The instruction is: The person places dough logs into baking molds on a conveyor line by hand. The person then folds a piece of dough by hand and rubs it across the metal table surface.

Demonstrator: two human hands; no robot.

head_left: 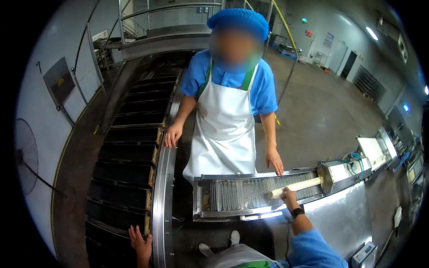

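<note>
A pale log of dough [295, 187] comes out of a metal housing and lies along a mesh conveyor belt [246, 194]. My right hand [290, 197], with a dark watch at the wrist, is at the log's near side, its fingers curled against it; the fingertips are partly hidden. Over on the left, my left hand [140, 244] has its fingers spread, at the edge of a line of long black trays [120, 172]. Nothing shows in that hand.
Across the mesh belt stands a co-worker in a white apron [228, 125], one hand on each conveyor's edge. A steel rail [163, 205] borders the trays. The metal housing [344, 174] has blue-green hoses. A steel table [339, 214] and a scale [364, 254] are at my right.
</note>
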